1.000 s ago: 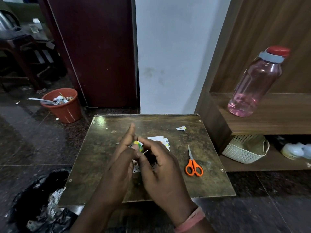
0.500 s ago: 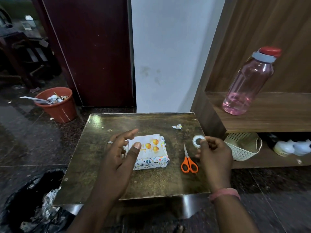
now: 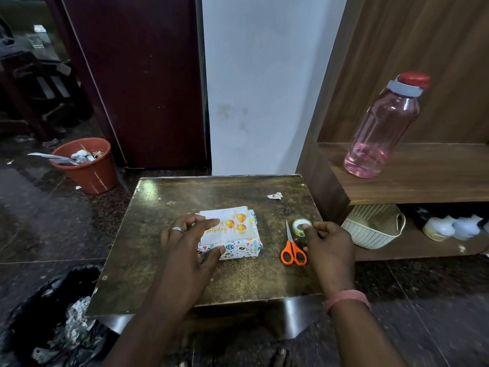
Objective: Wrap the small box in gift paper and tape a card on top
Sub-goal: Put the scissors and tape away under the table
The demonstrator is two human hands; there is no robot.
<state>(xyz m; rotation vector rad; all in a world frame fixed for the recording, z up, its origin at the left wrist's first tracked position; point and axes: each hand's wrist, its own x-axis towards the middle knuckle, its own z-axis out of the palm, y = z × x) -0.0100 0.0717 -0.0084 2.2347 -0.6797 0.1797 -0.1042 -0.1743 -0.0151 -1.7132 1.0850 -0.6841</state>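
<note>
The small box (image 3: 238,249), wrapped in white paper with coloured dots, lies in the middle of the low table (image 3: 164,260). A white birthday card (image 3: 235,221) with orange balloons lies on top of it. My left hand (image 3: 189,242) rests on its left end, index finger on the card and thumb against the box's front side. My right hand (image 3: 329,247) pinches a small roll of clear tape (image 3: 301,225) just above the table, to the right of the box.
Orange-handled scissors (image 3: 292,251) lie between the box and my right hand. A paper scrap (image 3: 274,196) sits near the far right corner. A pink bottle (image 3: 383,128) and a white basket (image 3: 375,226) are on the shelf at right. A red bin (image 3: 90,170) and a black bag (image 3: 53,321) are on the floor at left.
My hands were together over the box a second ago. The right hand carried the tape roll off to the right; the left hand has since come down onto the card and box.
</note>
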